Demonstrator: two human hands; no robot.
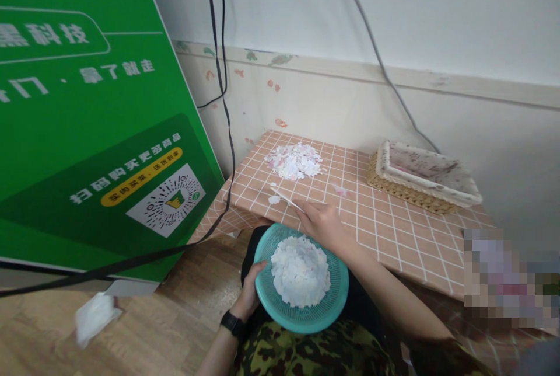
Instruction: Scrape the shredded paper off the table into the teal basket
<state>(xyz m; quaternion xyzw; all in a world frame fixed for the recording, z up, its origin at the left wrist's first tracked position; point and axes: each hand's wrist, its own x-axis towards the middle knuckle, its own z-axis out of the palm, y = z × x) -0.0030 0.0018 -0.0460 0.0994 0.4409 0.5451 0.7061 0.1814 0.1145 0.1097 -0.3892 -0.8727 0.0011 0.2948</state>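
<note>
My left hand [252,284] grips the left rim of a teal plastic colander [301,320], which rests on my lap. A mound of small white flakes, probably paper scraps [301,271], fills the middle of it. Above the colander's far rim, my right hand [318,221] is closed around a thin white stick [284,196]. The stick's tip points to the left, over the table edge, close to a few loose white scraps [274,199]. Farther back on the table lies a larger pile of white and pinkish scraps [295,161].
A checked brown cloth covers the table [376,230]. Near the wall stands a lined wicker basket [420,195]. Black cables [227,131] hang between the green machine [109,131] and the table. A white plastic bag [96,314] lies on the wooden floor.
</note>
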